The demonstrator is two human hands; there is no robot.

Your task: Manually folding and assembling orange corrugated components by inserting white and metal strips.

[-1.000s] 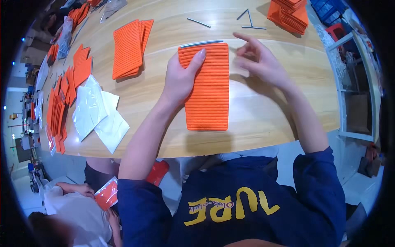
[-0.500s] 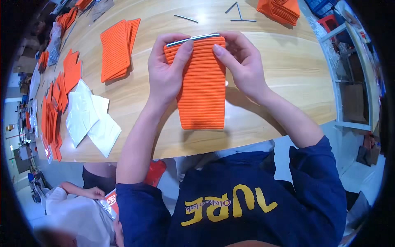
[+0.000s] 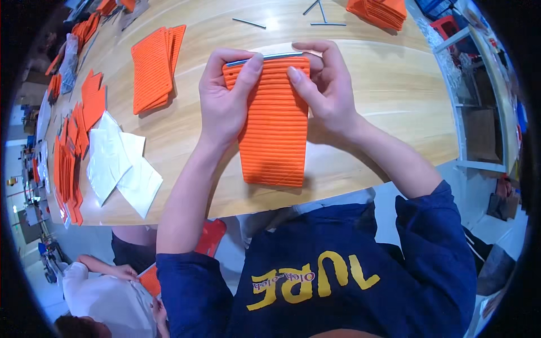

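Observation:
Both hands hold an orange ribbed panel [image 3: 275,129] above the near part of the table. Its lower end narrows slightly and hangs toward me. Along its far edge lies a thin metal strip [image 3: 276,56]. My left hand [image 3: 222,98] pinches the far left corner, thumb on the ribs and fingers behind. At the far right corner my right hand [image 3: 329,93] presses its thumb on the ribs, with the index finger raised above the strip's end. The other right fingers are partly hidden behind the panel.
Stacks of orange ribbed panels [image 3: 153,70] lie left and at the far right. White plastic bags [image 3: 125,169] sit near more orange pieces [image 3: 67,169]. Several loose metal strips [image 3: 249,23] rest at the back. A person [image 3: 107,293] sits at lower left; a metal-framed rack [image 3: 479,101] stands right.
The panel's near end has dipped closer to me. My right index finger has lifted from the strip's end, while my left hand keeps its grip.

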